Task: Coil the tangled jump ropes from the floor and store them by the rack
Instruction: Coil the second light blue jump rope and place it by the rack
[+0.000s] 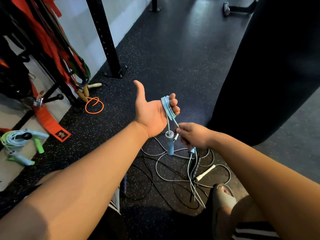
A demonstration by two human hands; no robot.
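Note:
My left hand (152, 111) is held palm up, thumb raised, with several loops of a light blue jump rope (167, 108) wound round its curled fingers. One blue handle (169, 143) of that rope dangles below the wrist. My right hand (194, 135) pinches the same blue rope just under the coil, and the free length trails down to the floor. Beneath both hands lies a tangle of grey and black ropes (166, 172) with a white handle (205, 172).
At the left stands a black rack (103, 35) hung with red straps. A coiled blue and green rope pair (19, 142) lies by it, an orange rope (94, 105) with wooden handles near its foot. A dark punching bag (270, 66) hangs at the right. My sandalled foot (223, 194) is beside the tangle.

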